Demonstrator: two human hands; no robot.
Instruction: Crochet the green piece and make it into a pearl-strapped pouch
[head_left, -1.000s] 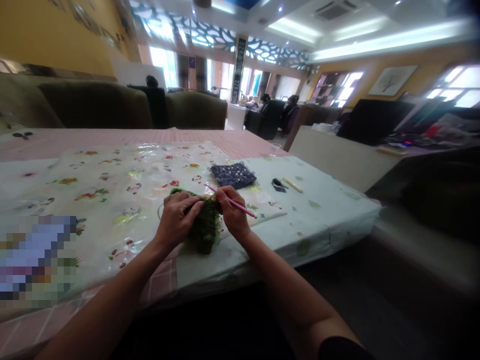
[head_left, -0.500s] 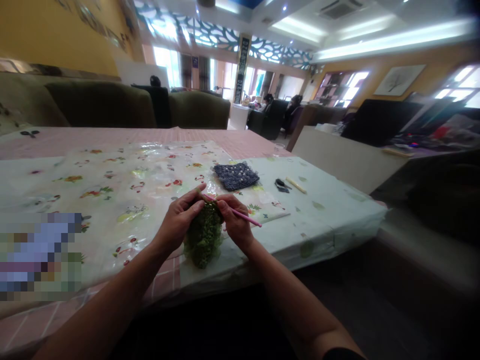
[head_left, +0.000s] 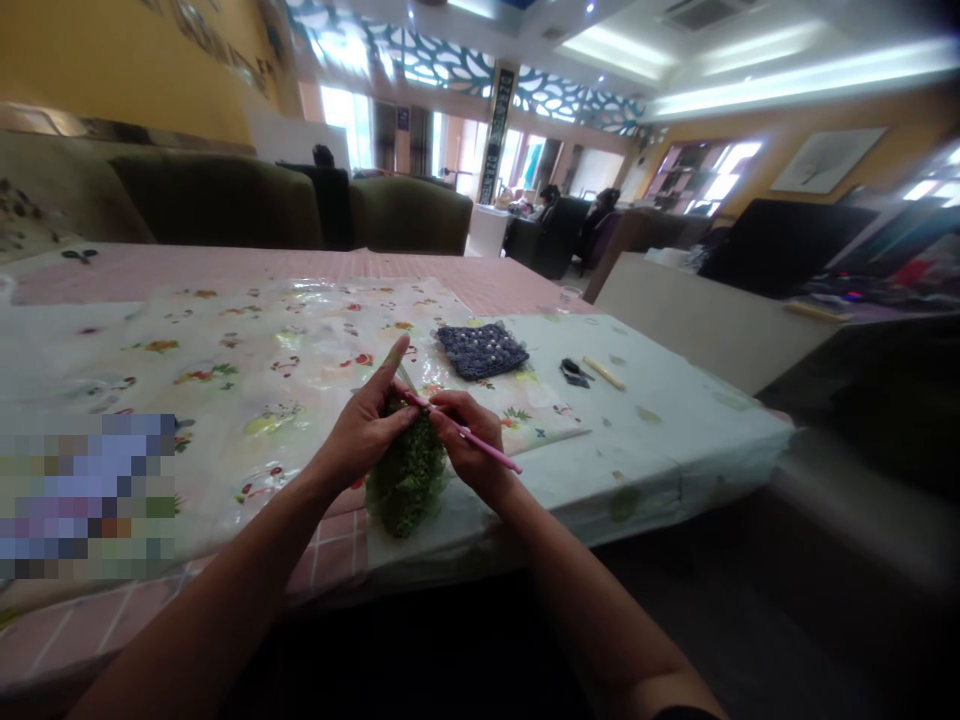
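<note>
A green crocheted piece (head_left: 407, 475) hangs below my two hands near the table's front edge. My left hand (head_left: 375, 415) pinches its top edge between thumb and fingers, with the index finger raised and a thin strand of yarn beside it. In my right hand (head_left: 471, 438) is a pink crochet hook (head_left: 491, 448), its handle sticking out to the lower right and its tip at the top of the green piece. Beyond my hands a dark blue beaded crocheted piece (head_left: 482, 350) lies flat on the table.
On the covered table (head_left: 660, 430) lie a small black item (head_left: 574, 372) and a cream stick (head_left: 604, 373). Black-handled scissors (head_left: 79, 256) rest at the far left. A pixelated patch covers the left front. Dark chairs (head_left: 411, 215) stand behind the table; people sit farther back.
My left index finger has risen away from the work, and the hook has tilted slightly in my right hand. The whole view has shifted a little, moving the table contents to the right.
</note>
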